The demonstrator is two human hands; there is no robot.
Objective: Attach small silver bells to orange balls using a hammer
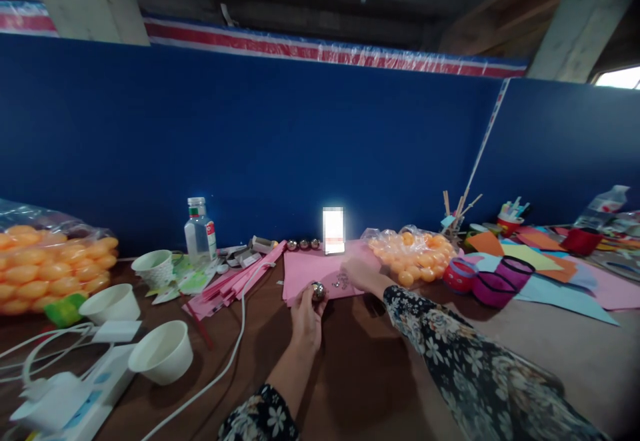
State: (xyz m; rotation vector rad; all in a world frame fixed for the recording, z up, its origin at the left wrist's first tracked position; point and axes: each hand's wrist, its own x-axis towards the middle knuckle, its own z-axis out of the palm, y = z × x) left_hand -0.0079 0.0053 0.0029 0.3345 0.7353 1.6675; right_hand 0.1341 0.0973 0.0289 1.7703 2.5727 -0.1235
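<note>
My left hand [306, 321] is closed around a shiny metal ball [319, 290], held upright at the near edge of a pink paper sheet [305, 273]. My right hand [361, 274] reaches over the same sheet from the right. Its fingers are blurred, so whether they pinch anything is unclear. Close beside its fingertips lie several small dark pieces [341, 282] on the paper. Behind the sheet a few more metal balls [303, 244] sit in a row, next to a lit phone [334, 231] standing upright.
Clear bags of orange balls lie at right [413, 254] and far left [50, 268]. Paper cups [163, 351], a power strip [95, 388] and a white cable [235, 348] occupy the left. Pink strips [235, 284], a bottle [200, 231], purple cups [495, 288] and coloured paper [560, 304] surround the work area.
</note>
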